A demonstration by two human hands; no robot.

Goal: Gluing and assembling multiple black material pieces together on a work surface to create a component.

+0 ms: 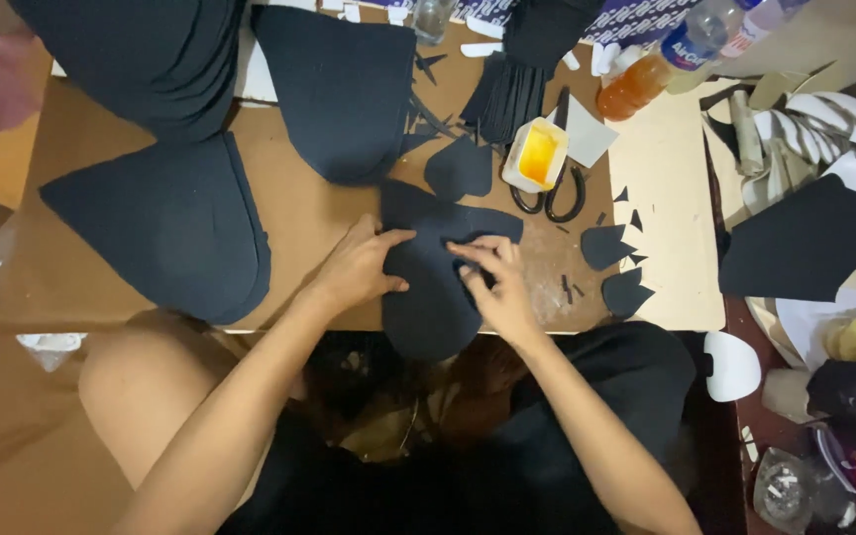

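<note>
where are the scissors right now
In the head view the scissors lie on the brown board, just right of centre, beside the yellow glue tub and beyond the right hand.

Bare forearms, no sleeves; dark black clothing.

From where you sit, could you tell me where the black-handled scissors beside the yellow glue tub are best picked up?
Probably by the looped black handles of the black-handled scissors, coming from the near side. The loops face the right hand and lie open on the brown cardboard work surface, while the blades point away, close beside the yellow glue tub.
</note>
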